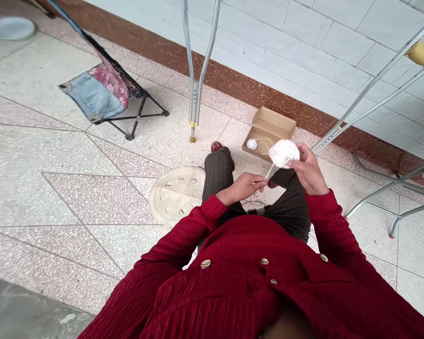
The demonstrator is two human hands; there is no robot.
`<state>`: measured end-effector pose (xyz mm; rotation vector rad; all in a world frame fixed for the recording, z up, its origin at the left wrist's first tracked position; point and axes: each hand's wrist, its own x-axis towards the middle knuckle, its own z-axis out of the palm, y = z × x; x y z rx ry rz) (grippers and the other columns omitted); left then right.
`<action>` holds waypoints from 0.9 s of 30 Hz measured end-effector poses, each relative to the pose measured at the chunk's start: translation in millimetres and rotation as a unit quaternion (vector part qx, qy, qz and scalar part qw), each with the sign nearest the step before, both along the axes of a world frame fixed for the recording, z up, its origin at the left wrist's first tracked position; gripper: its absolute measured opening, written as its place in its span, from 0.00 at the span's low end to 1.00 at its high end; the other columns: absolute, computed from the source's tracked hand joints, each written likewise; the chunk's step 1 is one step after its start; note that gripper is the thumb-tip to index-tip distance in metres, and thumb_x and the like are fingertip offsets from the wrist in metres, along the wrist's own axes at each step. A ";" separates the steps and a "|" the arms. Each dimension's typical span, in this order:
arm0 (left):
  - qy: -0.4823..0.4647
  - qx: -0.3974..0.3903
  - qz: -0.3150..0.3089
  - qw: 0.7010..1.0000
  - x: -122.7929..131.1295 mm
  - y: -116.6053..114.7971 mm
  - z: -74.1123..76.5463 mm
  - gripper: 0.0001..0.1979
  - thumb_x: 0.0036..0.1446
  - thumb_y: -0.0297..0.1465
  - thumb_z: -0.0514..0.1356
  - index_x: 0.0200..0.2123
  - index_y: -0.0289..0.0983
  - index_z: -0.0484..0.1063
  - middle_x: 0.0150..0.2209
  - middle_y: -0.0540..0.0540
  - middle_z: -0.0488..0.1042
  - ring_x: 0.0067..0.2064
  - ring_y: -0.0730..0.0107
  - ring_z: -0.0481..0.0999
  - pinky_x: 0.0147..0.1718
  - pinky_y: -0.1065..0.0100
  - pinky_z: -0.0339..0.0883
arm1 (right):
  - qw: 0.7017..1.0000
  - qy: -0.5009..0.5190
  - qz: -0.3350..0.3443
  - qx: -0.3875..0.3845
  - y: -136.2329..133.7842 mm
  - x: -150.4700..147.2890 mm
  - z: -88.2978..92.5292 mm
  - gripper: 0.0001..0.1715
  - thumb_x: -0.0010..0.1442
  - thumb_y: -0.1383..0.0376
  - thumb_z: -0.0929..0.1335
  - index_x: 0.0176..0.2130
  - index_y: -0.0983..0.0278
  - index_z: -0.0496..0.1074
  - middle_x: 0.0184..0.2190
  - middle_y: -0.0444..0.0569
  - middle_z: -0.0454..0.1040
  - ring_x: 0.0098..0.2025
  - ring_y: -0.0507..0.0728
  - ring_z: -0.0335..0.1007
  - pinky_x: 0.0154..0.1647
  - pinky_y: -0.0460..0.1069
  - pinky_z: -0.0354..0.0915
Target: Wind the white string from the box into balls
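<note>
My right hand [309, 168] grips a ball of white yarn [283, 153] from its right side, holding it up above my knees. From the ball a length of yarn [269, 172] runs down to my left hand [248, 186], whose fingers are closed around it. Behind the ball, an open cardboard box [273, 123] sits on the floor with its lid raised. Inside lies a smaller white yarn ball [252, 144] with a loose strand curling beside it.
A crutch [195, 99] leans upright ahead of me, and another crutch [342, 125] slants on the right near a metal frame [385, 202]. A folding stool [102, 99] stands at the left. A round lid-like disc with holes [159, 200] lies by my left leg.
</note>
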<state>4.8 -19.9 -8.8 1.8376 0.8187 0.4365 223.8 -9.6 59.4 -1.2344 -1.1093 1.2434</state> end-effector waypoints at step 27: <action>-0.015 0.005 -0.058 0.998 -8.2 24.0 41.1 0.16 0.66 0.32 0.52 0.30 0.34 0.76 0.27 0.51 0.74 0.29 0.74 0.69 0.32 0.72 0.59 | 0.954 -0.275 -0.027 0.114 21.6 0.8 23.4 0.34 0.42 0.64 0.78 0.47 0.60 0.67 0.46 0.48 0.73 0.47 0.61 0.71 0.48 0.57 0.68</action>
